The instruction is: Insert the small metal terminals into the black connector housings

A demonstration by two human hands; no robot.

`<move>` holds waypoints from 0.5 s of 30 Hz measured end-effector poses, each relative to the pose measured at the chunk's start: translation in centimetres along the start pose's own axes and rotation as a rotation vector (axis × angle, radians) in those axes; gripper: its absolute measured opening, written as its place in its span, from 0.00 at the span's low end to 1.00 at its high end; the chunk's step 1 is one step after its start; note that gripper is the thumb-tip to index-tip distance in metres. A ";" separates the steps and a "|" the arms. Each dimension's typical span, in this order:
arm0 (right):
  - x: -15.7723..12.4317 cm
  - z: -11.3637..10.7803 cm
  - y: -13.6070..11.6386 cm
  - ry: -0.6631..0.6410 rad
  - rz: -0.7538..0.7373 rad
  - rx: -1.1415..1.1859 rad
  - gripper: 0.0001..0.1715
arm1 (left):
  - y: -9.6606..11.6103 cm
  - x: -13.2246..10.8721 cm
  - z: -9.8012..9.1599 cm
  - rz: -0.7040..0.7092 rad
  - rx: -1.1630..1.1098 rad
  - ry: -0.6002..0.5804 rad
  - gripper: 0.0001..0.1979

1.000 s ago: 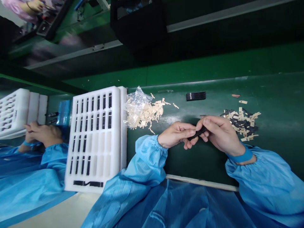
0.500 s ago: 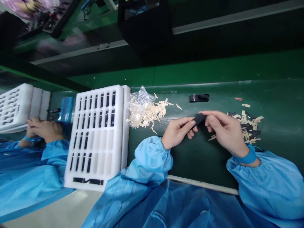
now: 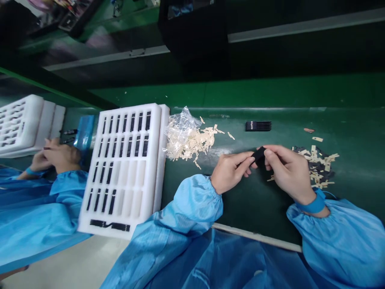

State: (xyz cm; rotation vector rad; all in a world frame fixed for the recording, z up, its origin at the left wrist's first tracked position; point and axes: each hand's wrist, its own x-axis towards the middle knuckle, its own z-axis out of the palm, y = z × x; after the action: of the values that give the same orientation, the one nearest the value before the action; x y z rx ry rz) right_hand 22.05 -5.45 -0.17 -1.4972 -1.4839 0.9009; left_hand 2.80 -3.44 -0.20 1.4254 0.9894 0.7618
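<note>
Between my two hands is a small black flat strip-like piece [image 3: 259,154], its exact kind too small to make out. My left hand [image 3: 231,170] pinches its left end between thumb and fingers. At its right end, my right hand [image 3: 285,170] grips with thumb and forefinger. A neat row of similar black pieces [image 3: 258,126] lies on the green bench just beyond my hands. Beside my right hand is a loose pile of cream and black small pieces [image 3: 319,166]. Left of my left hand, cream tabs [image 3: 192,144] spill from a clear plastic bag [image 3: 184,122].
A white foam tray [image 3: 130,208] with slots, several filled with black pieces, stands at left on another tray. Farther left are a co-worker's hands [image 3: 57,156], a blue strip-like pack [image 3: 84,130] and more foam trays [image 3: 36,128]. A dark box [image 3: 192,36] is at the back.
The black piece is turned a little, and my fingers have drawn closer together on it. The whole view has shifted slightly.
</note>
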 end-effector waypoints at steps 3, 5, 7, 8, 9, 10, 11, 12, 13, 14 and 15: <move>0.1 0.1 0.1 -0.033 0.036 0.048 0.16 | -0.1 0.1 -0.1 -0.067 -0.061 -0.010 0.19; 0.1 0.3 0.0 -0.048 0.061 0.068 0.15 | -0.2 0.2 -0.1 -0.091 -0.082 -0.017 0.20; 0.2 0.3 0.0 -0.088 0.095 0.086 0.15 | -0.2 0.3 -0.1 -0.110 -0.097 -0.023 0.20; 0.3 0.2 -0.1 -0.124 0.116 0.103 0.15 | -0.2 0.4 -0.1 -0.123 -0.111 -0.027 0.20; 0.4 0.1 -0.2 -0.171 0.144 0.126 0.15 | -0.3 0.5 -0.1 -0.141 -0.128 -0.035 0.20; 0.6 -0.1 -0.2 -0.226 0.179 0.154 0.15 | -0.3 0.6 -0.1 -0.160 -0.147 -0.046 0.21; 0.8 -0.4 -0.2 -0.274 0.216 0.180 0.15 | -0.4 0.7 -0.1 -0.178 -0.166 -0.059 0.21; 1.0 -0.7 -0.2 -0.297 0.250 0.204 0.15 | -0.5 0.7 0.0 -0.194 -0.185 -0.065 0.22; 1.3 -1.1 -0.1 -0.277 0.275 0.235 0.14 | -0.7 0.8 0.0 -0.204 -0.204 -0.067 0.23; 1.6 -1.6 -0.1 -0.202 0.289 0.281 0.13 | -0.8 0.9 0.1 -0.207 -0.223 -0.060 0.24; 2.0 -2.0 0.1 -0.080 0.289 0.347 0.12 | -1.0 1.0 0.1 -0.204 -0.240 -0.048 0.25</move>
State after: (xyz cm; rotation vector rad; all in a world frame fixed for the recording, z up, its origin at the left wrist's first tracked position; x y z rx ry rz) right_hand 23.96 -3.62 0.69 -1.4452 -1.1076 1.3301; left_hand 3.17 -2.63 -1.32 1.1123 0.9555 0.6683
